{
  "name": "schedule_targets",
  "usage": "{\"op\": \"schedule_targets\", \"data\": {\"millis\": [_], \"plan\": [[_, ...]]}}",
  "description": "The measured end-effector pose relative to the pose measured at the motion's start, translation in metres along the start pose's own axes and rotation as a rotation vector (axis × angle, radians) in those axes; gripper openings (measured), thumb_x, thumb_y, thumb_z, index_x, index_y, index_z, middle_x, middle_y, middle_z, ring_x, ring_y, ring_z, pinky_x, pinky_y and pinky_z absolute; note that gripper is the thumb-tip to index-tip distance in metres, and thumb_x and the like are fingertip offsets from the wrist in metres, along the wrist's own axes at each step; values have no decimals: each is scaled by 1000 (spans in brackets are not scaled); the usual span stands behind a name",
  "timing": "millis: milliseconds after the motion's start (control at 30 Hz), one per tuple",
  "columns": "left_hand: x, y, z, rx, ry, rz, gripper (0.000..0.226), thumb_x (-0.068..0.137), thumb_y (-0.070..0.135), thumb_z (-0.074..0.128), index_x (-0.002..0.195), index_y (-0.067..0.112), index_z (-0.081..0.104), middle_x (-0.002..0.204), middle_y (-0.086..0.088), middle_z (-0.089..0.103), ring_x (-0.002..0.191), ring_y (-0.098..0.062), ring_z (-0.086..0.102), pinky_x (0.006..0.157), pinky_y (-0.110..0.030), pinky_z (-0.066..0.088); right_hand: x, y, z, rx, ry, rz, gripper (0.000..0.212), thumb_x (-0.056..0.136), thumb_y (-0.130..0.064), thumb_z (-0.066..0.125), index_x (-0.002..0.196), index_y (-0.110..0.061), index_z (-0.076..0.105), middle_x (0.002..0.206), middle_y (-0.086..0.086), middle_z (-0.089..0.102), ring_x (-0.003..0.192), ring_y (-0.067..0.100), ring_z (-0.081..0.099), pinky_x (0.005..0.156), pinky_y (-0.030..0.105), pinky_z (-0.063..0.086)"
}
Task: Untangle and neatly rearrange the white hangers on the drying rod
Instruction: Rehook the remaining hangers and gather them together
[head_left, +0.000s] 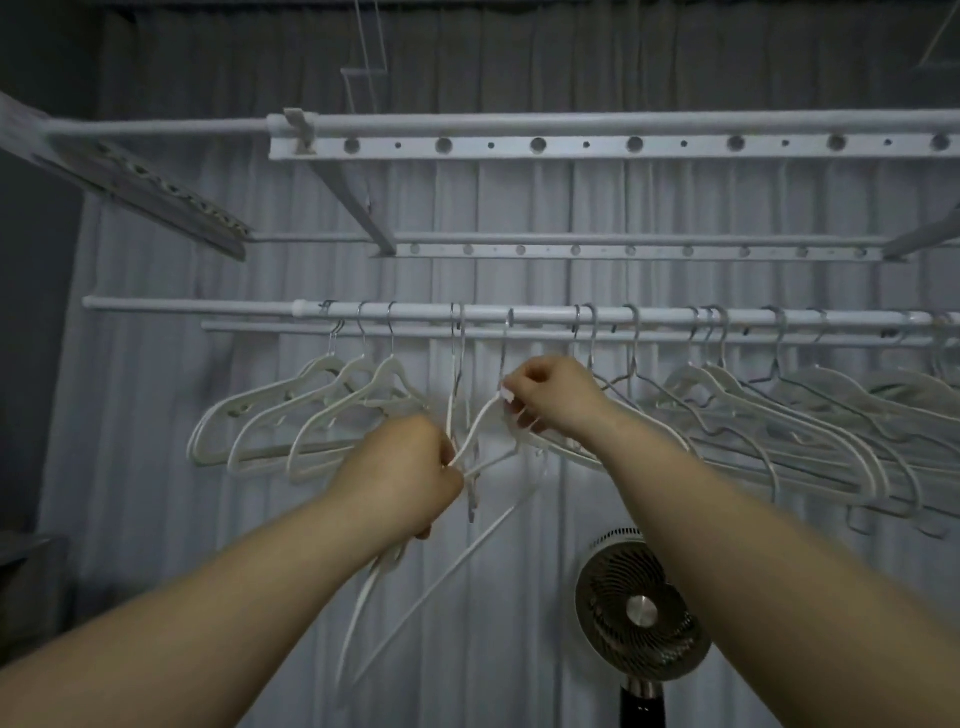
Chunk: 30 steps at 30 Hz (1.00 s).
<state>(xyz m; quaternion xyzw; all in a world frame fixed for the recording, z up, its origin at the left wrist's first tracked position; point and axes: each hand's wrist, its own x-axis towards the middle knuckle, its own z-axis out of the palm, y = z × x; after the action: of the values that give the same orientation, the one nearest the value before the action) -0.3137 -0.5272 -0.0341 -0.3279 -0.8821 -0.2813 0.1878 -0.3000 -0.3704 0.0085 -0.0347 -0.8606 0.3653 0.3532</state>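
A white drying rod (519, 313) runs across the view with several white hangers hooked on it. Three hangers (311, 410) hang in a neat row at the left. A crowded, overlapping bunch (789, 431) fills the right. Between them a tangled cluster (483, 441) dangles, some hangers tilted steeply down. My left hand (410, 467) grips the lower arms of this cluster. My right hand (550, 397) pinches the neck of a white hanger just below its metal hook.
Two more perforated rack bars (571, 145) hang higher up, in front of a pale pleated curtain. A standing fan (641, 613) is on the floor below my right forearm. A dark slanted rack arm (156, 197) juts in at the upper left.
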Motion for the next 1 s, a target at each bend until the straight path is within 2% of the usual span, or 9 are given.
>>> {"op": "schedule_targets", "data": {"millis": [100, 233, 300, 400, 533, 633, 767, 900, 1000], "plan": [[23, 4, 6, -14, 48, -15, 25, 84, 9, 48, 84, 0, 71, 80, -16, 76, 40, -12, 52, 47, -13, 40, 20, 21, -16, -500, 168, -86, 27, 93, -18, 46, 110, -7, 65, 111, 14, 67, 104, 30, 60, 83, 31, 45], [56, 14, 12, 12, 90, -54, 22, 81, 7, 51, 79, -2, 71, 45, -5, 60, 36, -11, 53, 45, -13, 42, 38, 50, -40, -919, 157, 33, 36, 93, -15, 45, 128, -9, 50, 133, 14, 52, 124, 32, 45, 96, 37, 41], [71, 17, 17, 18, 86, -87, 21, 83, 7, 52, 78, -3, 70, 47, -8, 62, 44, -18, 60, 53, -20, 47, 44, 62, -45, -948, 98, 102, 36, 92, -13, 45, 127, -8, 48, 131, 13, 52, 120, 31, 48, 88, 34, 42], [92, 17, 24, 11, 109, -129, 22, 84, 6, 51, 72, 0, 68, 43, -5, 61, 31, -9, 51, 48, -15, 42, 51, 73, -49, -904, 42, 129, 31, 92, -6, 43, 121, -7, 52, 125, 14, 57, 112, 31, 56, 79, 32, 43], [111, 19, 27, -34, 145, -153, 25, 87, 7, 49, 85, -6, 71, 84, -19, 75, 48, -20, 55, 57, -20, 47, 58, 80, -47, -900, -3, 108, 38, 90, 0, 45, 127, -5, 50, 128, 15, 56, 115, 30, 56, 91, 33, 46], [124, 22, 25, -32, 188, -159, 25, 86, 5, 49, 78, -4, 70, 68, -14, 70, 47, -20, 54, 58, -24, 49, 62, 85, -43, -888, -7, 60, 38, 89, 1, 46, 126, -4, 52, 127, 16, 57, 115, 30, 56, 90, 31, 46], [144, 27, 25, -31, 238, -182, 24, 87, 5, 48, 79, -3, 69, 71, -13, 73, 50, -20, 56, 66, -30, 55, 63, 89, -41, -831, 10, 8, 36, 91, 2, 41, 124, -4, 53, 126, 16, 56, 113, 31, 56, 83, 28, 44], [159, 31, 30, -10, 253, -237, 25, 87, 6, 50, 74, -2, 70, 29, 2, 54, 44, -16, 53, 55, -22, 49, 65, 92, -45, -814, -3, -30, 36, 90, 2, 42, 124, -5, 54, 124, 15, 58, 111, 29, 57, 82, 26, 45], [163, 32, 39, -23, 231, -253, 25, 86, 3, 49, 80, -5, 71, 43, -3, 59, 51, -20, 57, 62, -29, 53, 66, 96, -48, -800, -7, -50, 37, 91, 2, 42, 125, -5, 53, 125, 15, 57, 113, 29, 57, 88, 28, 46]]}}
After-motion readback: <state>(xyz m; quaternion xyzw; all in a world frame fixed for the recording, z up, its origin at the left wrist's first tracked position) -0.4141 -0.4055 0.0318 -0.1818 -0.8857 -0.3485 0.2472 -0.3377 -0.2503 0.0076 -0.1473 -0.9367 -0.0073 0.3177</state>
